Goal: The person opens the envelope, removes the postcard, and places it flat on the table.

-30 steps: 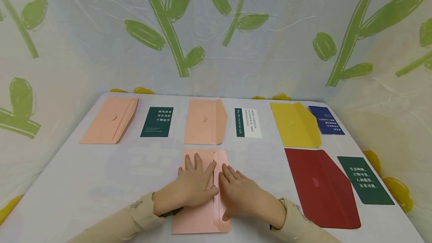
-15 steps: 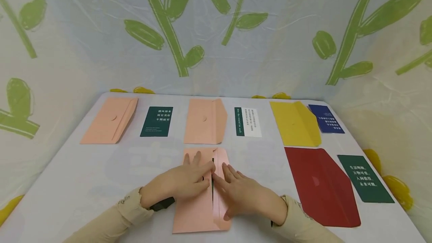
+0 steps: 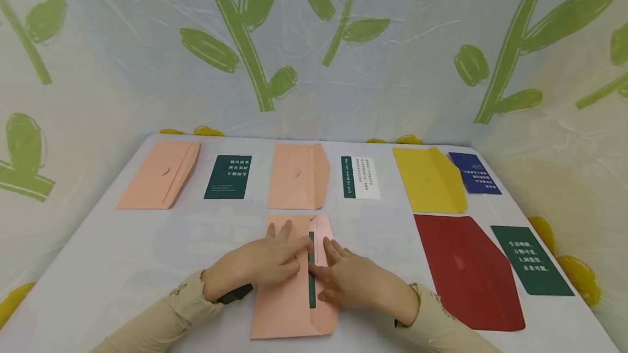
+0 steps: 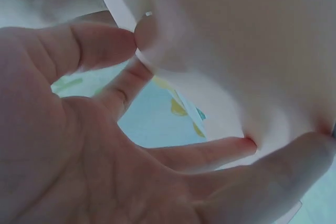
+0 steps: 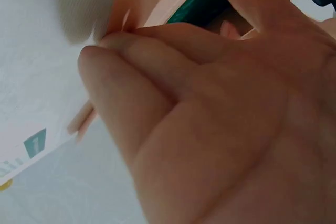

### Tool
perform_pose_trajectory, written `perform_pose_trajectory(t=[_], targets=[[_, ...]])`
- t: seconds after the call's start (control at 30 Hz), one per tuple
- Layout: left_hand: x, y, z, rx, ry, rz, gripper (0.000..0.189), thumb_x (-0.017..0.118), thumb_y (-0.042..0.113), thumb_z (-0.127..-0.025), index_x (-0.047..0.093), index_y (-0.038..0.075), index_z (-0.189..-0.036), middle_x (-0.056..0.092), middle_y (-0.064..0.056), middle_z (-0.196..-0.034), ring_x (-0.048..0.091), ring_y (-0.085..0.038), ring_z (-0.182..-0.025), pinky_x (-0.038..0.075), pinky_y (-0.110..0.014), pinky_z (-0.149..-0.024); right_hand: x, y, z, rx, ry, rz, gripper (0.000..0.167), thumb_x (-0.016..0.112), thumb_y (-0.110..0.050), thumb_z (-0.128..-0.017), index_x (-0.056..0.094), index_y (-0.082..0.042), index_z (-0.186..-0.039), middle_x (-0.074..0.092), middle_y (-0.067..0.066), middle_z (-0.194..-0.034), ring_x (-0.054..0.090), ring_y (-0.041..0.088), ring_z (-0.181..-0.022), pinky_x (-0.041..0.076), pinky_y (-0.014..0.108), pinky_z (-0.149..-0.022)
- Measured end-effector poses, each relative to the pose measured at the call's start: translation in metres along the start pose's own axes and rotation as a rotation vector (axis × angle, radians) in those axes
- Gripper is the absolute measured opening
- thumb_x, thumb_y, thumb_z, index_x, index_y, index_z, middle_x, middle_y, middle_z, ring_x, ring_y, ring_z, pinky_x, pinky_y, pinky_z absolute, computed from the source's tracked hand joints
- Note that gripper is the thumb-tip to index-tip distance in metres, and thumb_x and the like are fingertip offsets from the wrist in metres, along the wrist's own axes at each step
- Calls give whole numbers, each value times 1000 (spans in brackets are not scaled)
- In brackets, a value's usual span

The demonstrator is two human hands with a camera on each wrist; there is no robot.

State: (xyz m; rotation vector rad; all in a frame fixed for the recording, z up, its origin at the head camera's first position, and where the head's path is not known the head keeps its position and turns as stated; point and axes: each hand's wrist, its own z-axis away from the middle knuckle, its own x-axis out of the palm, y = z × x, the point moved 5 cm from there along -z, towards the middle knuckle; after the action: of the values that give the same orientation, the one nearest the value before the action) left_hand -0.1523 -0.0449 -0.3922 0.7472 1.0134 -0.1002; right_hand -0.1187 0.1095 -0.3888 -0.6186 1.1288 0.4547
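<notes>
A pink envelope (image 3: 284, 309) lies at the table's front middle, its flap (image 3: 326, 309) spread to the right. A strip of dark green card (image 3: 312, 290) shows in its mouth. My left hand (image 3: 267, 263) rests on the envelope body, two fingers spread flat, while thumb and index finger pinch the mouth's edge; in the left wrist view the thumb is at the rounded notch (image 4: 163, 48). My right hand (image 3: 353, 279) lies over the flap with its fingers straight. Its thumb reaches to the green strip, also seen in the right wrist view beside the thumb tip.
Two more pink envelopes (image 3: 157, 178), a yellow envelope (image 3: 424, 184) and a red envelope (image 3: 456, 277) lie around. Among them are a green card (image 3: 228, 178), a green-and-white card (image 3: 365, 178), a blue card (image 3: 476, 173) and another green card (image 3: 532, 266). Flower-printed cloth (image 3: 392, 86) hangs behind the table.
My left thumb and index finger have closed in at the envelope's mouth. The mouth has widened, so the green strip now shows. My right thumb has moved across to it.
</notes>
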Motion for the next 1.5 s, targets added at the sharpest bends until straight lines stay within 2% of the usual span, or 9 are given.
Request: perform_pose_trajectory(t=[0.47, 0.63, 0.77, 0.9, 0.93, 1.0, 1.1, 1.17, 1.5], targets=[[-4, -2, 3, -18, -38, -19, 33, 50, 22, -99, 52, 39, -127, 21, -28, -158, 23, -64, -134, 49, -64, -83, -6, 9, -3, -18, -55, -187, 45, 65, -32, -97, 63, -6, -133, 34, 28, -153, 37, 36, -141, 44, 43, -104], [-2, -2, 3, -23, -47, -62, 35, 47, 26, -103, 52, 38, -136, 19, -29, -159, 22, -64, -135, 46, -66, -89, -9, 13, -2, -5, -56, -216, 42, 67, -32, -95, 68, -1, -124, 36, 29, -151, 35, 36, -142, 43, 43, -105], [2, -2, 3, -20, -45, -115, 38, 46, 27, -104, 52, 37, -141, 20, -30, -158, 22, -65, -134, 48, -65, -86, -11, 16, -2, 23, -41, -232, 31, 71, -32, -93, 79, -3, -100, 40, 29, -149, 33, 37, -143, 45, 43, -102], [4, -2, 3, -32, -44, -143, 40, 47, 28, -104, 52, 37, -142, 20, -29, -158, 22, -64, -135, 53, -60, -78, -13, 17, -3, 24, -29, -243, 27, 73, -33, -91, 77, -11, -76, 41, 27, -149, 39, 34, -140, 50, 37, -96], [5, -2, 3, -34, -43, -144, 40, 47, 28, -104, 52, 37, -143, 20, -29, -159, 22, -64, -135, 52, -60, -78, -14, 17, -3, 24, -25, -237, 26, 74, -34, -90, 75, -11, -78, 41, 26, -150, 43, 33, -138, 51, 37, -95], [5, -2, 3, -37, -42, -144, 40, 48, 28, -104, 52, 37, -143, 20, -29, -158, 21, -64, -135, 52, -61, -79, -14, 16, -2, 33, -23, -236, 29, 75, -34, -89, 75, -8, -101, 40, 24, -151, 44, 32, -137, 50, 39, -98], [4, -1, 4, -27, -39, -141, 40, 48, 27, -104, 52, 37, -143, 20, -30, -158, 21, -65, -135, 50, -64, -81, -11, 15, 0, 66, -58, -221, 60, 75, -37, -89, 58, -10, -139, 33, 22, -156, 42, 33, -139, 46, 43, -102], [2, 0, 4, -19, -40, -132, 40, 48, 27, -104, 52, 37, -143, 21, -30, -158, 21, -65, -134, 48, -66, -83, -8, 15, 0, 84, -86, -209, 70, 75, -38, -89, 48, -13, -148, 26, 21, -159, 32, 34, -144, 44, 45, -104], [-7, -2, 3, 55, -70, -88, 36, 49, 20, -105, 53, 32, -139, 28, -27, -156, 25, -56, -139, 30, -66, -107, -7, 17, 1, 125, -118, -146, 68, 74, -42, -87, 52, -12, -145, 30, 20, -158, 30, 35, -145, 46, 45, -102]])
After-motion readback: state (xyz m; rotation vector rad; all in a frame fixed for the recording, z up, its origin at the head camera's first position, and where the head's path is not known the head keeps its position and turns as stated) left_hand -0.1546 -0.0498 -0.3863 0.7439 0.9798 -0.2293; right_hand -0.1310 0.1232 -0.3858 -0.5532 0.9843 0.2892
